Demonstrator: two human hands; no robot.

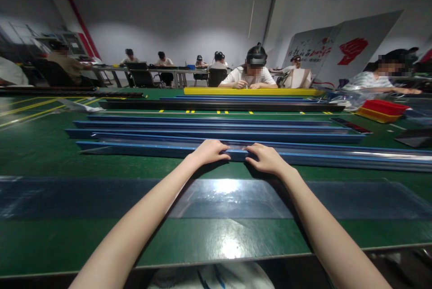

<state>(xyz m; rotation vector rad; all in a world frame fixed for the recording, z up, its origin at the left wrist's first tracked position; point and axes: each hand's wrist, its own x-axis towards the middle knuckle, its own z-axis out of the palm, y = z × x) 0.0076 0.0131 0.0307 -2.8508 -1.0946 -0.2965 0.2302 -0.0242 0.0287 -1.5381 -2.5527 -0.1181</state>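
Head view, read from the near edge outward. At 6 o'clock lies the front lip of the green table, with both bare forearms crossing it. Just beyond, a long transparent sheet lies flat across the table from 9 to 3 o'clock; it reflects the ceiling lamp, and both forearms pass above it.

At the centre, the nearest blue rail lies flat on the table and runs crosswise from 9 o'clock to past the frame edge at 3 o'clock. The left hand rests on top of it, its grip closed, with the fingers curled over the rail's upper face. The right hand sits just beside it toward 3 o'clock, its grip closed on the same rail in the same way. The two hands are near each other but do not touch.

Toward 12 o'clock lie two more blue rails, parallel and close together. Beyond them comes a strip of table with yellow dashes, then a black rail and a yellow rail. At 2 o'clock a red tray sits on a yellow one.

At 12 o'clock, behind the yellow rail, a seated person in a white shirt wears a head-mounted device, hands on the table. Another person sits at 2 o'clock. Others sit at far tables, from 10 to 12 o'clock. A white board with a red fist leans at 1 o'clock.
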